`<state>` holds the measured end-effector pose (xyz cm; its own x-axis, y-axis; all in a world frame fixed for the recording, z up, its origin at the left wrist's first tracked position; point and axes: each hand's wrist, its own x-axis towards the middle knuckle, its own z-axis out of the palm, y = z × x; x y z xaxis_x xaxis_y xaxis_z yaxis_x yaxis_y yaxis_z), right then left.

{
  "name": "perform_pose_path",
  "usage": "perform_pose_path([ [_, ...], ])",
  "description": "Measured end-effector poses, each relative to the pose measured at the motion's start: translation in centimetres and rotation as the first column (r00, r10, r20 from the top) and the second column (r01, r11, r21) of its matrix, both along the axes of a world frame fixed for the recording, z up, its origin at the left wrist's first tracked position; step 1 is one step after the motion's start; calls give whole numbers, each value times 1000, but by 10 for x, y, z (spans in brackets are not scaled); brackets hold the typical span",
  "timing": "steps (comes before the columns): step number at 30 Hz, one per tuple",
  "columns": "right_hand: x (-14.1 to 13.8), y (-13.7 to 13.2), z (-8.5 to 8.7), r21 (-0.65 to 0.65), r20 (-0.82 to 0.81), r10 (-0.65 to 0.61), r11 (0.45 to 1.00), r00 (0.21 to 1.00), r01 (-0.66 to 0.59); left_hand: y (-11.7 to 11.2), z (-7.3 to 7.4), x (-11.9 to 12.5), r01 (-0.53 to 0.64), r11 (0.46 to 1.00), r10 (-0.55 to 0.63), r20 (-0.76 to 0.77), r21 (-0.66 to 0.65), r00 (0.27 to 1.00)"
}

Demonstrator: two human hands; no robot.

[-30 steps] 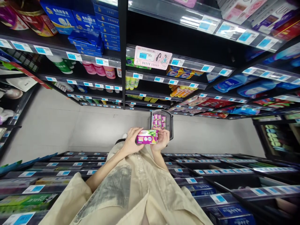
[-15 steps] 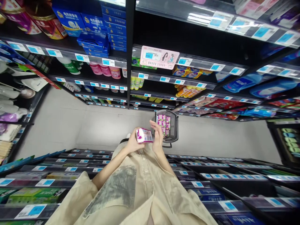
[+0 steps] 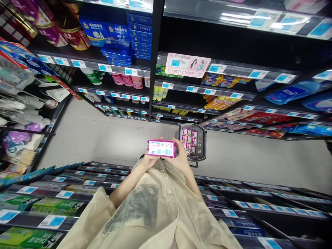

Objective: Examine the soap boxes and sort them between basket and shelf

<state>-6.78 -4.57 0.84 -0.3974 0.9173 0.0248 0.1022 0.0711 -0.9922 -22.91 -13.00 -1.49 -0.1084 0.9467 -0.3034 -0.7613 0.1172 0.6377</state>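
A magenta-and-white soap pack [image 3: 161,148] is held level in front of my body, its printed face with a barcode turned up toward me. My left hand [image 3: 150,161] grips its left end from below, with fingertips showing along the far edge. Around the right end wraps my right hand [image 3: 181,157], thumb side against the pack. On the floor, just right of my hands, stands a dark grey shopping basket [image 3: 201,142]. Several purple-and-pink packs [image 3: 188,140] lie in rows inside it.
Ahead rises a black shelf unit with price tags, holding blue boxes [image 3: 141,36], pink bottles [image 3: 127,80] and blue detergent bottles [image 3: 293,91]. A pink sign [image 3: 188,65] hangs on one shelf edge. Shelves with green boxes [image 3: 55,207] stand close by my body.
The soap pack has been turned so its long barcode face is up. My right hand, open beside it before, has closed on its right end. The view has shifted slightly left.
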Motion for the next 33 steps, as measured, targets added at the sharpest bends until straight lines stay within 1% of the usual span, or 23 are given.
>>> perform_pose_path([
  [2, 1, -2, -4, -44, -51, -42, 998, 998, 40, 0, 0, -1, -3, 1000, 3, 15, 9, 1000],
  [5, 4, -5, -8, -89, -117, -57, 995, 991, 47, 1, 0, -1, -6, 999, 4, 39, 34, 999],
  [8, 8, -6, -11, -80, -144, -63, 995, 988, 52, 3, 1, -1, 21, 999, -23, 36, 50, 999],
  [12, 11, -7, -15, -63, -141, -101, 994, 985, 93, 4, 1, -1, 35, 999, -35, -17, 39, 999],
  [15, 11, -8, -17, 7, -129, -63, 998, 990, 64, 3, -1, -1, 36, 998, -35, -25, 53, 999],
  [17, 11, -8, -16, 28, -133, -41, 999, 990, 46, 1, -3, -2, 35, 997, -34, -6, 68, 999],
  [22, 10, -7, -14, -24, -149, -60, 998, 987, 57, -2, -9, -2, 16, 997, -16, 5, 69, 1000],
  [25, 12, -6, -16, 59, -101, -22, 998, 995, 28, -3, -9, -2, 4, 998, -5, 10, 64, 1000],
  [29, 15, -6, -19, 188, 8, 16, 982, 1000, -17, -4, -7, -2, -51, 999, 49, 111, 19, 993],
  [33, 16, -7, -20, 262, 42, 41, 964, 998, -51, -4, -7, -2, -85, 996, 83, 182, 5, 980],
])
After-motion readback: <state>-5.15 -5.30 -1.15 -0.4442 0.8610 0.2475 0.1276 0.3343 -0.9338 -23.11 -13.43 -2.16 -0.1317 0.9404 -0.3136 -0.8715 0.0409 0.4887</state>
